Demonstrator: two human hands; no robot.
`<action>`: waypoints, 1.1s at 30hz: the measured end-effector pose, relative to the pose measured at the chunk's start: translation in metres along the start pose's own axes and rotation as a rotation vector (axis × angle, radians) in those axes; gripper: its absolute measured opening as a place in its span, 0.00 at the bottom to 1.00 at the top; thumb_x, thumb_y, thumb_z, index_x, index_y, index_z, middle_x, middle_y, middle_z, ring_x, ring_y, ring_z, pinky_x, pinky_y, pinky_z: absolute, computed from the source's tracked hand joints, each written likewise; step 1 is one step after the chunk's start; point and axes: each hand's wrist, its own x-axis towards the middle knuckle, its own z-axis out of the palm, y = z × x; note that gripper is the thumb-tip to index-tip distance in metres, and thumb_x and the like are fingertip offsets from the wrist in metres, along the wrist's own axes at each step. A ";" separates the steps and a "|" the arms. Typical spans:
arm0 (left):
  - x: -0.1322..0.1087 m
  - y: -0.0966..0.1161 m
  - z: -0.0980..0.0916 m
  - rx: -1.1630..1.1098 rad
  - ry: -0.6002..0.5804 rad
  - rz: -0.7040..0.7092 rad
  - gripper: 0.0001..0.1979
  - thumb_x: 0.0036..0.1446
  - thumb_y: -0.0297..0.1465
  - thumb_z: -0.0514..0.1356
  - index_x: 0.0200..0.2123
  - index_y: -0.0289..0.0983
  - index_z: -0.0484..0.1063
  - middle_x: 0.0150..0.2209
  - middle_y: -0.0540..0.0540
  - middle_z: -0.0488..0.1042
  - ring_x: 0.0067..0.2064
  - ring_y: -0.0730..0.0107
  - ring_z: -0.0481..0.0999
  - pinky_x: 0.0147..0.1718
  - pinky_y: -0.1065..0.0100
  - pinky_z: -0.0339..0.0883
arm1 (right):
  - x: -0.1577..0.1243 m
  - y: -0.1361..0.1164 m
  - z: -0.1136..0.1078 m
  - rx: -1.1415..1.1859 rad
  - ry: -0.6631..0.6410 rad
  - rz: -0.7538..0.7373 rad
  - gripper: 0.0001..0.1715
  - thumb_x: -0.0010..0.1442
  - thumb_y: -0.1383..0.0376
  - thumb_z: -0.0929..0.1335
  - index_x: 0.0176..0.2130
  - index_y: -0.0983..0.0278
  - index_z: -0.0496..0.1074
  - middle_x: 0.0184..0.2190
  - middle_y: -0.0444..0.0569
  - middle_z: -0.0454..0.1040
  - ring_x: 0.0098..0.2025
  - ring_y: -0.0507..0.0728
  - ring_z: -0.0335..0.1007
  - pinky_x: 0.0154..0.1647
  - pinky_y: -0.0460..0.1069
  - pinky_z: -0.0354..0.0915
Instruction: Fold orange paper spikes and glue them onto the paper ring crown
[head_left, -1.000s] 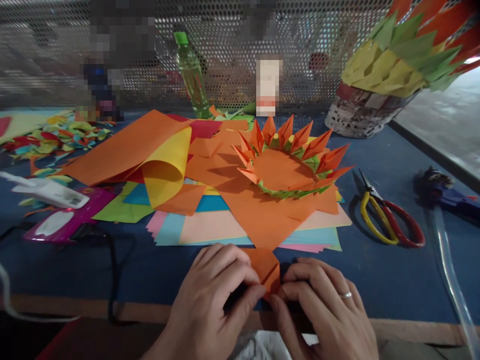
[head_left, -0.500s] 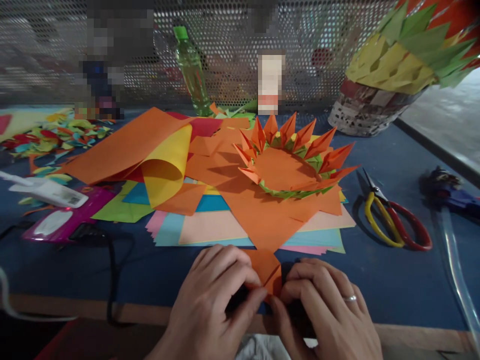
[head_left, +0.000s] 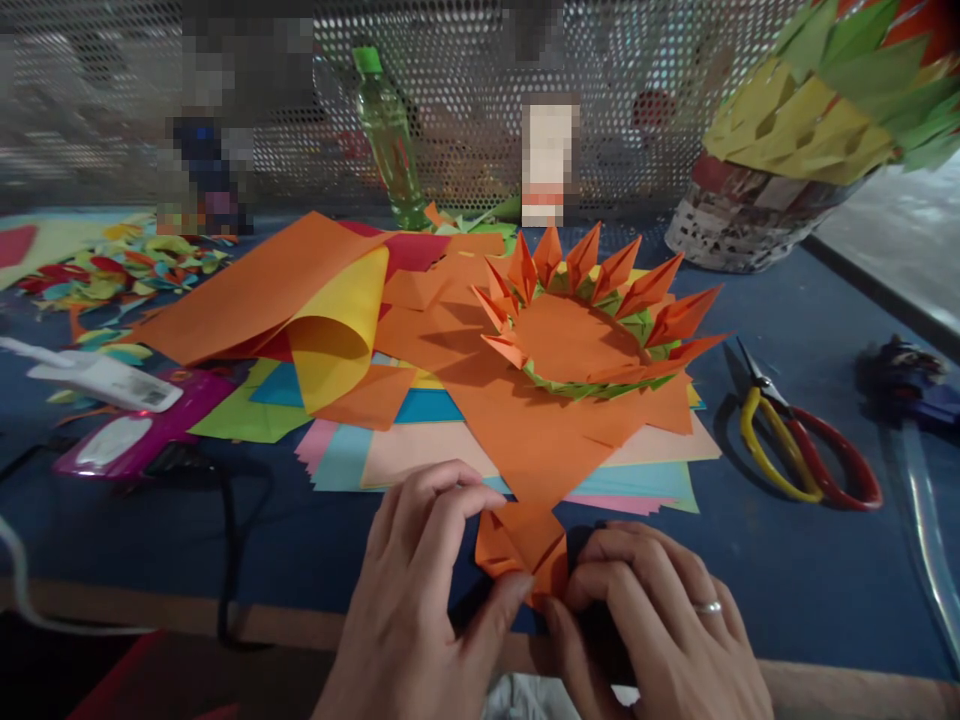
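Orange folded paper [head_left: 523, 535]: lies on the blue counter [head_left: 300, 550] between left hand [head_left: 424, 590] and right hand [head_left: 660, 610], narrow end toward the person; long axis unclear.
Left hand: spread, index fingertip at the far left corner, thumb on the near end.
Right hand: drawn tighter, thumb and fingers pinching the right edge.
Spiked paper ring [head_left: 611, 388]: beyond.

Dim light falls from the right, throwing shadows leftward from the spiked paper ring [head_left: 639, 325]. Glare streaks the clear tube [head_left: 928, 535]; edges stretch and soften, and pixelation masks patches along the mesh [head_left: 465, 120].
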 end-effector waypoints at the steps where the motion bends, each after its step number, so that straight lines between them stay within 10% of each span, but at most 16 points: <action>1: 0.000 -0.001 0.000 0.008 0.000 -0.002 0.16 0.63 0.26 0.59 0.54 0.40 0.65 0.56 0.43 0.64 0.60 0.62 0.63 0.58 0.62 0.59 | 0.000 0.000 0.000 0.000 -0.002 0.001 0.05 0.58 0.62 0.72 0.35 0.55 0.71 0.39 0.40 0.78 0.47 0.55 0.69 0.43 0.48 0.59; 25: -0.003 -0.005 -0.003 0.031 0.029 0.014 0.18 0.68 0.22 0.51 0.58 0.41 0.62 0.56 0.43 0.67 0.60 0.64 0.66 0.60 0.61 0.60 | 0.000 -0.003 -0.002 0.019 -0.024 0.025 0.06 0.60 0.62 0.71 0.37 0.56 0.69 0.40 0.41 0.77 0.48 0.56 0.68 0.45 0.48 0.58; 33: -0.008 0.001 0.009 0.150 0.080 -0.021 0.36 0.64 0.43 0.63 0.68 0.35 0.54 0.62 0.36 0.64 0.63 0.50 0.64 0.60 0.54 0.62 | -0.001 -0.004 -0.001 0.029 -0.018 0.035 0.05 0.61 0.62 0.71 0.37 0.56 0.69 0.41 0.42 0.76 0.48 0.56 0.68 0.45 0.49 0.57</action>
